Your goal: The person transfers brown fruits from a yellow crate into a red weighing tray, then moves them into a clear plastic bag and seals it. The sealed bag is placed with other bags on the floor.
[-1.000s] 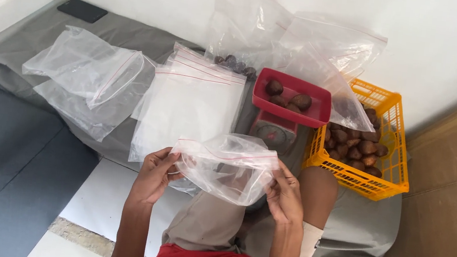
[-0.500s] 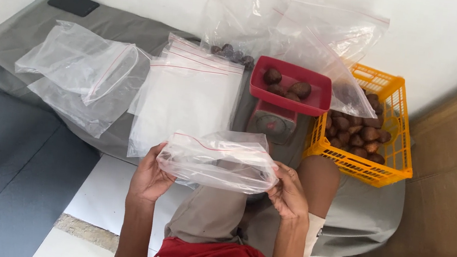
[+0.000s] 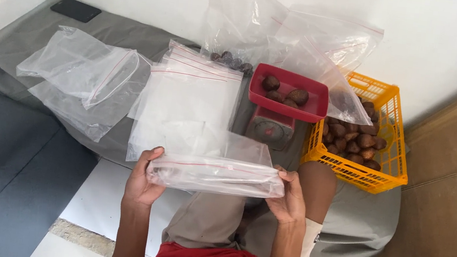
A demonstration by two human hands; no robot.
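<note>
Your left hand is pinching the left end of a clear zip bag, fingers clamped on its edge above your lap. Your right hand is gripping the other end likewise. Beyond, a red scale tray is holding brown fruit, possibly snake fruit, beside a yellow basket.

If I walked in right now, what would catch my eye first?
Probably the clear zip bag stretched between the person's left hand and right hand, low in the middle. Behind it, to the right, a bright orange basket of brown fruit stands beside a red scale tray holding a few more. More clear bags lie spread on the grey cloth at left.
</note>
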